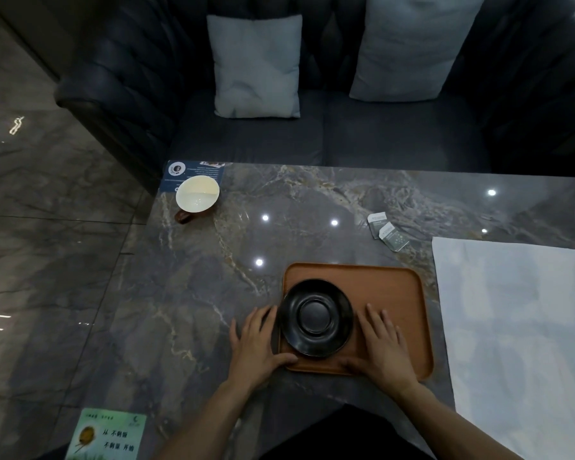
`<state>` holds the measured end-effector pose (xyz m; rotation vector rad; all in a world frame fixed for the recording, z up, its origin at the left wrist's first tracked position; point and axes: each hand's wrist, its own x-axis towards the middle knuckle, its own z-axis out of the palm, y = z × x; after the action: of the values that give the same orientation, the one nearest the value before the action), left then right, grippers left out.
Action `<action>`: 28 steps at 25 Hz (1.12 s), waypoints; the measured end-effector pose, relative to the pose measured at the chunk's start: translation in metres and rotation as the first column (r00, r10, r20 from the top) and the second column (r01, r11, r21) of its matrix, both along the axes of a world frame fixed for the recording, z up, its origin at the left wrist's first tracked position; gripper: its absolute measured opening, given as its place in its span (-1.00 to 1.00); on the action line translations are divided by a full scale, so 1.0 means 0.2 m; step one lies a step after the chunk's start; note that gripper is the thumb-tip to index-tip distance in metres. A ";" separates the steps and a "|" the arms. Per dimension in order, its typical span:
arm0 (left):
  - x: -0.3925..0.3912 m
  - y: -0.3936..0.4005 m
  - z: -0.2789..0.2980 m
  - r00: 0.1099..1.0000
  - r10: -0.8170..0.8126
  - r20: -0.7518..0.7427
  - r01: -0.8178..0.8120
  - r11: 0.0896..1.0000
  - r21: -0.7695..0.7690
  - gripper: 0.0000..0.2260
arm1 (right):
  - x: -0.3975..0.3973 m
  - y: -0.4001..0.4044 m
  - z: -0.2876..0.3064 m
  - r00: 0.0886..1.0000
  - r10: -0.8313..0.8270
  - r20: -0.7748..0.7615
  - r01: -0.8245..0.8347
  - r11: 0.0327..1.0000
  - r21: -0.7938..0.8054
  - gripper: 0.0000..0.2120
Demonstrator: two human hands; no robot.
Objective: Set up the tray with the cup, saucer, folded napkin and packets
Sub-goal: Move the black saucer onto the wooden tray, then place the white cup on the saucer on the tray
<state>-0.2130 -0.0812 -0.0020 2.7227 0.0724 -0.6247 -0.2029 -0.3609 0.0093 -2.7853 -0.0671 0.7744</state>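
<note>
A black saucer (pixel 316 317) lies on the left half of the orange-brown tray (pixel 395 293) near the table's front edge. My left hand (pixel 256 346) rests flat on the table just left of the saucer, thumb touching the tray's front rim. My right hand (pixel 384 346) lies flat on the tray just right of the saucer. Both hands hold nothing. A white cup (pixel 197 195) with a brown handle stands at the far left corner. Two small grey packets (pixel 387 231) lie beyond the tray. A large white napkin (pixel 518 327) is spread flat at the right.
The grey marble table (pixel 213 293) carries a blue card (pixel 193 171) under the cup and a green sticker (pixel 108 434) at its near left corner. A dark sofa (pixel 312 134) with two pale cushions stands behind the table. Polished floor lies to the left.
</note>
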 end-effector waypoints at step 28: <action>-0.15 0.55 0.50 0.974 0.070 -0.215 -0.088 0.993 -0.074 -0.69 | 0.08 0.27 0.49 0.931 0.364 0.036 -0.363 0.931 -0.019 -0.61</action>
<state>-0.2435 0.0292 0.0988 2.5501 0.2015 -0.8732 -0.1876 -0.3069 0.1073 -2.8349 -0.6036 0.8012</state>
